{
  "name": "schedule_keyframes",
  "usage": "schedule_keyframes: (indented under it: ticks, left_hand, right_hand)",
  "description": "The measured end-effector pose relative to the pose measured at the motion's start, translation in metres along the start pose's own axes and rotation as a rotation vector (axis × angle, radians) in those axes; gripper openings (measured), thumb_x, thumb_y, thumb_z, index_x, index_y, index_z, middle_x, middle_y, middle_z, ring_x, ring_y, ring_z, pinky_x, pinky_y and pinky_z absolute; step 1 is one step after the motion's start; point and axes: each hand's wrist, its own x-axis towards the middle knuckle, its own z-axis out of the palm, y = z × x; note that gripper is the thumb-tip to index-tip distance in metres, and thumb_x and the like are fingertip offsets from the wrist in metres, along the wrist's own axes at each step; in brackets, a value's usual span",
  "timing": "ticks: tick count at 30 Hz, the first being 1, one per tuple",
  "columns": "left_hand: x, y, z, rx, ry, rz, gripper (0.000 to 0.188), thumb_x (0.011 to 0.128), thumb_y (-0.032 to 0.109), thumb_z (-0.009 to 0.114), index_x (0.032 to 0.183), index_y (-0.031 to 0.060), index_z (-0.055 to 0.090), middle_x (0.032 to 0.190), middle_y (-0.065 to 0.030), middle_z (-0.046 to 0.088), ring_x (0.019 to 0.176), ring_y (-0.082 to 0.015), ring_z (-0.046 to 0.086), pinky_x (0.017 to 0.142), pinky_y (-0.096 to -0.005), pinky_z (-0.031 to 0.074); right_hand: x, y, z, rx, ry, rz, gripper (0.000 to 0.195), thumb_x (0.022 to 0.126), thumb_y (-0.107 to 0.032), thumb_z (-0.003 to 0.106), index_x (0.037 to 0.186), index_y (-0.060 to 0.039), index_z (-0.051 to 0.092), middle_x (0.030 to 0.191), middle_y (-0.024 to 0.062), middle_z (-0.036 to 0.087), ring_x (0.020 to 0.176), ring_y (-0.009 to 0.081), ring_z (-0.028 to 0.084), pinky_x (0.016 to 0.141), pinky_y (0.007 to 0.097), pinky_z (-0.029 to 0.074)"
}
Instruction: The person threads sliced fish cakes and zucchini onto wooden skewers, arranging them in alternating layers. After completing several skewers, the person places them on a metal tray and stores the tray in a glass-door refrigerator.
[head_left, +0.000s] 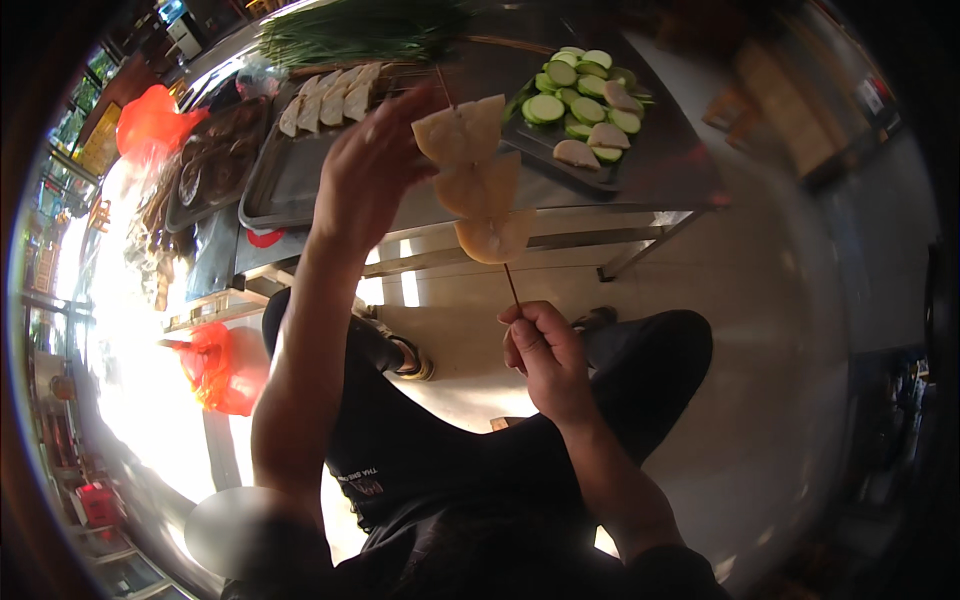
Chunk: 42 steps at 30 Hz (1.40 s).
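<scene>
My right hand (544, 356) pinches the lower end of a thin wooden skewer (512, 286), which slants upward over the table's front edge. Three pale half-round vegetable slices (480, 184) are threaded along it in a row. Beside the upper slices, my left hand (371, 161) is raised with fingers and thumb apart, a little blurred. Its fingertips are close to the skewer's pointed end; whether they touch it is unclear. Behind that hand, finished skewers of similar pale slices (334, 97) lie side by side on a metal tray (289, 176).
Round green-skinned slices (566, 94) and a few pale half-rounds fill a dark tray (551, 154) on the metal table (420, 214). Long green leafy stalks (352, 34) lie at the back. A tray of dark food (217, 161) and red plastic bags (154, 120) are at left.
</scene>
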Motion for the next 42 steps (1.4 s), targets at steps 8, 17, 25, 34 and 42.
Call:
schedule_keyframes:
  ticks: [8, 17, 25, 34, 42]
  left_hand:
    - [-0.047, -0.054, 0.063, -0.170, 0.114, -0.082, 0.050, 0.095, 0.034, 0.059, 0.129, -0.0026, 0.051, 0.125, -0.0232, 0.058, 0.103, -0.0251, 0.063, 0.085, -0.0348, 0.052]
    - [-0.054, -0.071, 0.070, -0.156, 0.199, -0.026, 0.032, 0.094, 0.023, 0.062, 0.115, -0.0011, 0.063, 0.111, -0.0229, 0.065, 0.089, -0.0234, 0.067, 0.078, -0.0314, 0.053]
    - [-0.071, -0.078, 0.080, -0.096, 0.235, -0.086, 0.032, 0.093, 0.022, 0.062, 0.117, -0.0001, 0.062, 0.112, -0.0224, 0.065, 0.096, -0.0243, 0.065, 0.081, -0.0312, 0.053]
    - [-0.052, -0.055, 0.048, -0.198, 0.159, -0.049, 0.057, 0.096, 0.041, 0.050, 0.134, -0.0025, 0.047, 0.131, -0.0222, 0.055, 0.112, -0.0265, 0.060, 0.085, -0.0350, 0.051]
    - [-0.034, -0.043, 0.046, -0.115, 0.152, -0.032, 0.044, 0.096, 0.030, 0.055, 0.123, -0.0048, 0.056, 0.116, -0.0200, 0.065, 0.097, -0.0242, 0.065, 0.081, -0.0329, 0.051]
  right_hand:
    - [0.004, -0.008, 0.009, 0.030, 0.002, 0.014, 0.017, 0.102, -0.014, 0.047, 0.104, -0.0014, 0.057, 0.071, 0.0000, 0.052, 0.065, 0.0072, 0.050, 0.063, 0.0224, 0.042]
    - [-0.001, -0.005, 0.016, 0.011, 0.090, 0.035, 0.017, 0.101, -0.013, 0.047, 0.103, -0.0013, 0.060, 0.071, 0.0000, 0.053, 0.065, 0.0072, 0.050, 0.061, 0.0228, 0.043]
    - [0.004, -0.003, 0.017, 0.027, 0.103, -0.008, 0.022, 0.102, -0.020, 0.049, 0.104, -0.0017, 0.060, 0.068, -0.0006, 0.054, 0.059, 0.0043, 0.047, 0.051, 0.0197, 0.034]
    - [-0.001, -0.007, 0.009, 0.025, 0.033, 0.048, 0.017, 0.101, -0.013, 0.047, 0.103, 0.0002, 0.059, 0.068, 0.0007, 0.053, 0.063, 0.0075, 0.050, 0.061, 0.0231, 0.042]
    - [-0.007, 0.002, 0.011, -0.021, 0.041, 0.036, 0.019, 0.101, -0.016, 0.047, 0.102, -0.0012, 0.059, 0.067, -0.0002, 0.053, 0.058, 0.0050, 0.045, 0.052, 0.0204, 0.033]
